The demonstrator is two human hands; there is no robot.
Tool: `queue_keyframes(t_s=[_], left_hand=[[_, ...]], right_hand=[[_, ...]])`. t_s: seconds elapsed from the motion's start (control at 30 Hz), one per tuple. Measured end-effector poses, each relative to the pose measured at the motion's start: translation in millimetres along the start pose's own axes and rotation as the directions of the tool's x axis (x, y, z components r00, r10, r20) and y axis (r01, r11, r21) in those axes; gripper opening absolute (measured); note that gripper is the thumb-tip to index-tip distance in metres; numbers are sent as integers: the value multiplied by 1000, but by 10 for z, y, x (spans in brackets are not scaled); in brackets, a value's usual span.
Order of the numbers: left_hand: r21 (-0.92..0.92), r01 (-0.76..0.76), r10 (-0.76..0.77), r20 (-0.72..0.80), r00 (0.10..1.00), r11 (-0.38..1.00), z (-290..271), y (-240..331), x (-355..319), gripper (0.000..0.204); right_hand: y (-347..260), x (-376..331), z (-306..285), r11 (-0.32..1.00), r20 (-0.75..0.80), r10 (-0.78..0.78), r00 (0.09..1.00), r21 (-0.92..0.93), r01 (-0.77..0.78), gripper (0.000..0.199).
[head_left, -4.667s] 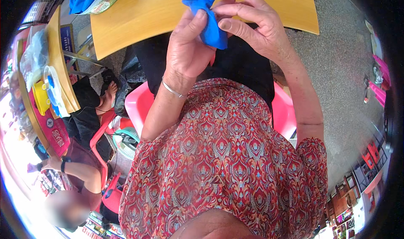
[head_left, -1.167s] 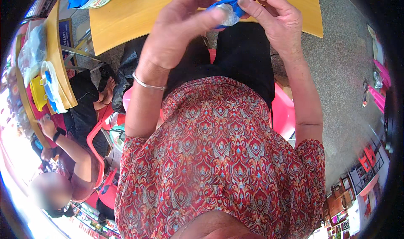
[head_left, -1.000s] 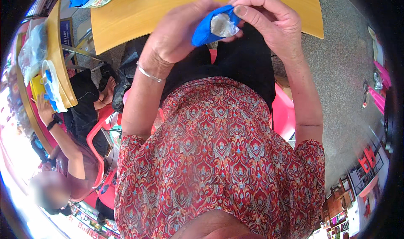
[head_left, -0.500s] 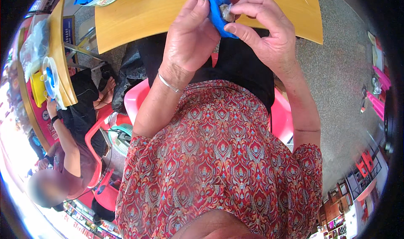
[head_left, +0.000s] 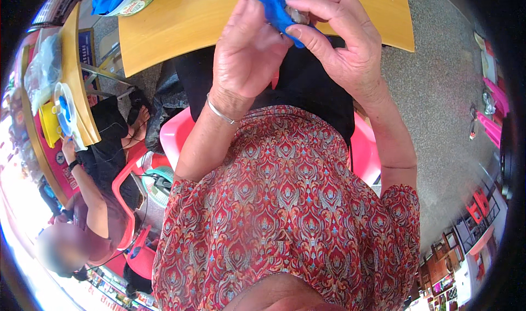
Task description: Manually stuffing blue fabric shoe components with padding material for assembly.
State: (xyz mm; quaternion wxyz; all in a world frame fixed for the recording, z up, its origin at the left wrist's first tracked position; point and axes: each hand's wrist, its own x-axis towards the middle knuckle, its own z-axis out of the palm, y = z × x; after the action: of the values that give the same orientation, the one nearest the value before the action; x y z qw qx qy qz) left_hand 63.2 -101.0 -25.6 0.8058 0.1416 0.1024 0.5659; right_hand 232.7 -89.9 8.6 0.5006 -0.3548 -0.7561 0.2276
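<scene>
Above the near edge of the table, a small piece of blue cloth (head_left: 272, 11) is held between my two hands. My left hand (head_left: 241, 59) cups it from the left, its fingers behind the cloth and partly hidden. My right hand (head_left: 350, 45) pinches the cloth's right side, the thumb on the lower edge and the index finger higher up. Between that thumb and finger sits a small greyish-brown lump (head_left: 299, 17), shiny as if wrapped in clear film, lying against the cloth. The lump's far side is hidden by my fingers.
A round printed tub (head_left: 137, 1) with blue cloth stands at the table's (head_left: 181, 32) far left. At left, a person (head_left: 90, 201) sits by another table bearing a clear oval container (head_left: 61, 111), a yellow item (head_left: 49, 125) and plastic bags (head_left: 43, 64). A pink chair (head_left: 178, 133) is under me.
The blue cloth has been turned and bunched closer about the lump. My right thumb and index finger have shifted onto the cloth's edges, and my left thumb has moved slightly.
</scene>
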Motion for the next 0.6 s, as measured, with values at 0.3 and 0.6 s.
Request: queue_keyframes(t_s=[0.3, 0.6], left_hand=[[173, -74, 97, -125, 987, 982, 64, -6, 84, 30], [71, -276, 252, 241, 937, 958, -9, -149, 286, 13]], right_hand=[[80, -35, 19, 1000, 120, 18, 993, -28, -14, 17], [-83, 81, -95, 978, 165, -36, 986, -199, 69, 35]])
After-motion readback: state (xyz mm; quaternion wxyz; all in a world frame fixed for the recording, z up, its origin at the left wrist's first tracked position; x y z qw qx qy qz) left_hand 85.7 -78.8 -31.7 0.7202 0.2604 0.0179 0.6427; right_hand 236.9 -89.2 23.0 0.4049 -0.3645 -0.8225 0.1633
